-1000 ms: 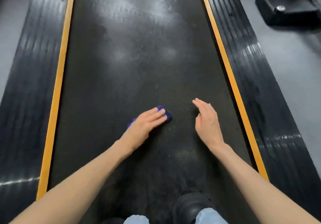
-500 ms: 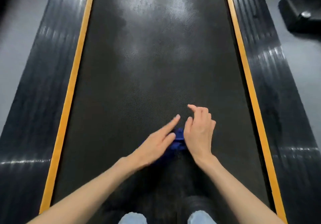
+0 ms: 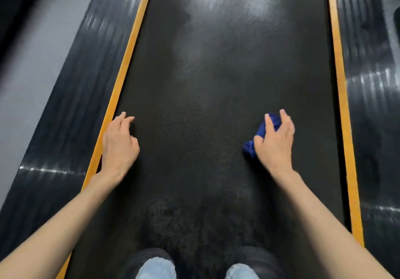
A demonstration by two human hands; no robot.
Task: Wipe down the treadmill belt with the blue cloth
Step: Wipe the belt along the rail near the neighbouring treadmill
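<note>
On the right half of the treadmill belt [image 3: 216, 105]: right hand [image 3: 276, 142] has its fingers curled over a bunched blue cloth [image 3: 263, 130] and presses it onto the textured surface. The cloth shows only past the thumb and between the fingers. Left hand [image 3: 119, 144] holds nothing, fingers loosely bent, at the belt's left margin just beside the left orange strip [image 3: 121, 79]; contact with the belt looks likely but cannot be confirmed. Person stands on the belt, dark shoes [image 3: 151, 257] at the bottom of the view.

Surface: pale hazy patches toward the far end, a darker mottled zone near the shoes (dust or damp, cannot tell which).

Step in hand, as judged: a wiping pass over the near section with the right hand. To do it well:
- open the wad flatter so more fabric meets the belt; a tight ball cleans only a narrow track
- keep palm weight over the cloth, pressure even, since the woven texture will trap grime
- overlap strokes from one strip to the other, right up to the right orange strip [image 3: 339, 79], without riding onto the ribbed side rail [image 3: 372, 96]
- use the left hand as a brace so the belt does not creep underfoot
- refold to a clean face once one side greys

Far end looks unwiped; much of the task probably remains
</note>
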